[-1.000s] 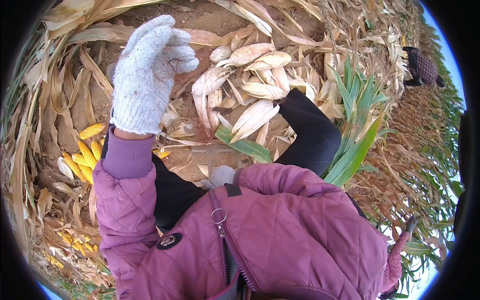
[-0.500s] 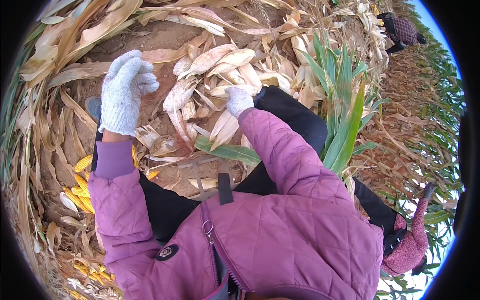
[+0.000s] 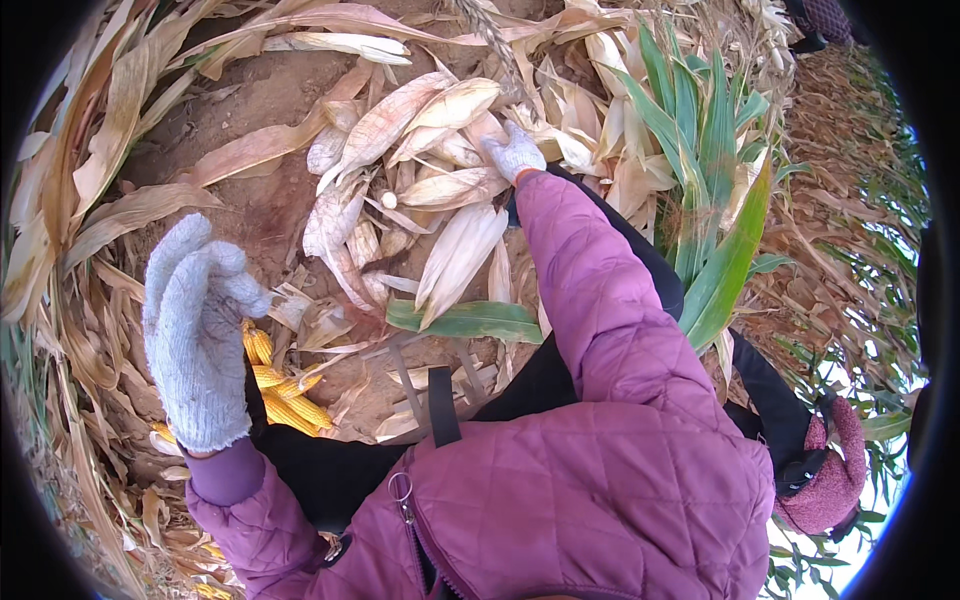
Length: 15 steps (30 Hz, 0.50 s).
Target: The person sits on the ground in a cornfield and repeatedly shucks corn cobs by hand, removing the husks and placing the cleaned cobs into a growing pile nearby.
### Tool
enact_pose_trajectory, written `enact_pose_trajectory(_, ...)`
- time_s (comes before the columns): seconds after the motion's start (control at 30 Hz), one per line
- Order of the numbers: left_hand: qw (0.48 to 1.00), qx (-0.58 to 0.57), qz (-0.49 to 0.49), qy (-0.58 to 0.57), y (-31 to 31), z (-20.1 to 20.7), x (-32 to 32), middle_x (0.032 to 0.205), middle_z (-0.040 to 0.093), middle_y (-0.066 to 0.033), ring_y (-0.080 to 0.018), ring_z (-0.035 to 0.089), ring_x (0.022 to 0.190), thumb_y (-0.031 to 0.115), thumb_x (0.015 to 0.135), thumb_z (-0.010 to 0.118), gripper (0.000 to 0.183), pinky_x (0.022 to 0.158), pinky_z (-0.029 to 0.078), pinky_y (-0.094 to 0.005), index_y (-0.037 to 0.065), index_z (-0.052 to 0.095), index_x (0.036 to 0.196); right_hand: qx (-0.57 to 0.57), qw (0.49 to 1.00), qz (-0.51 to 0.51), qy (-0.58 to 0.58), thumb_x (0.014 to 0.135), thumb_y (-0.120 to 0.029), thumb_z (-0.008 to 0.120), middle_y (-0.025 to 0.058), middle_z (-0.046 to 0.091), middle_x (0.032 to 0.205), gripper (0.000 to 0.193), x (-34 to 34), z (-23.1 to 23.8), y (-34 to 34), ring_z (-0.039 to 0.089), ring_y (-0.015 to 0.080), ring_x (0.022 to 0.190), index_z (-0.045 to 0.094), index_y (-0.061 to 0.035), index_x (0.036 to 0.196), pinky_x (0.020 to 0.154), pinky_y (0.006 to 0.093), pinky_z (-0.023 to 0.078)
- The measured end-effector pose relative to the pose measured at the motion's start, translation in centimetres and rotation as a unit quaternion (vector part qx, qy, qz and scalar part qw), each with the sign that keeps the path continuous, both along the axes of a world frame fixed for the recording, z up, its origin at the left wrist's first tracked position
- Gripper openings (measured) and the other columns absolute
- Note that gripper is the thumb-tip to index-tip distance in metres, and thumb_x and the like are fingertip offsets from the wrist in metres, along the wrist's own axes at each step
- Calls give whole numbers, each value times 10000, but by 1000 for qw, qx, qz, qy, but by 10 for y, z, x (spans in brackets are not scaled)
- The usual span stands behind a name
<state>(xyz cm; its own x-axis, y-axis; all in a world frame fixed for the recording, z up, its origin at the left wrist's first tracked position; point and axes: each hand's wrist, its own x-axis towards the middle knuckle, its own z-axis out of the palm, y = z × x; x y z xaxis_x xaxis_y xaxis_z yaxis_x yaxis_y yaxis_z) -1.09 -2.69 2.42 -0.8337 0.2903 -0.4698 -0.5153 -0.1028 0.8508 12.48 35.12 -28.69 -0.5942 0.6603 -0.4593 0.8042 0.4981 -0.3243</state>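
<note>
My left hand [image 3: 200, 330], in a white knit glove, is raised at the left with its palm inward. Its fingers are slightly curled and apart, with nothing in them. Just beside and below it lie bare yellow corn cobs [image 3: 290, 400]. My right hand [image 3: 515, 153], gloved alike, reaches down to a pile of corn ears in dry husks [image 3: 440, 120]. Its thumb and fingers look spread against the husks at the pile's right side, though some fingertips are hidden. A husked ear with a cut stalk end [image 3: 450, 188] lies left of that hand.
Green corn leaves [image 3: 710, 150] stand right of the pile, and a single green leaf [image 3: 465, 318] lies before it. Dry stalks and leaves [image 3: 110, 150] line the left. A co-worker in a red-pink patterned top [image 3: 825, 470] is at the right; another person [image 3: 825, 20] shows at the upper right edge.
My right hand has moved farther and to the right over the husked ears. My left hand has come lower and leftward, staying empty. The view has shifted, showing more of the yellow cobs beside it.
</note>
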Motion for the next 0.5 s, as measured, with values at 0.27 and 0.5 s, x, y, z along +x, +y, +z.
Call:
enact_pose_trajectory(0.27,999,5,-25,-20,21,-4,3,968,644,-119,-171,635,732,164,977,519,359,642,548,-289,-27,514,1281,-169,976,-134,19,645,-391,854,211,480,1410,1038,22,-10,-45,466,331,1311,331,-29,1465,1094,358,367)
enact_pose_trajectory(0.5,999,-7,-42,-22,18,-7,8,988,639,-133,-175,644,741,163,973,521,365,659,553,-285,-34,507,1281,-229,962,-141,52,661,-409,853,177,493,1404,1134,14,-23,-36,485,300,1288,216,1,1504,1072,352,380)
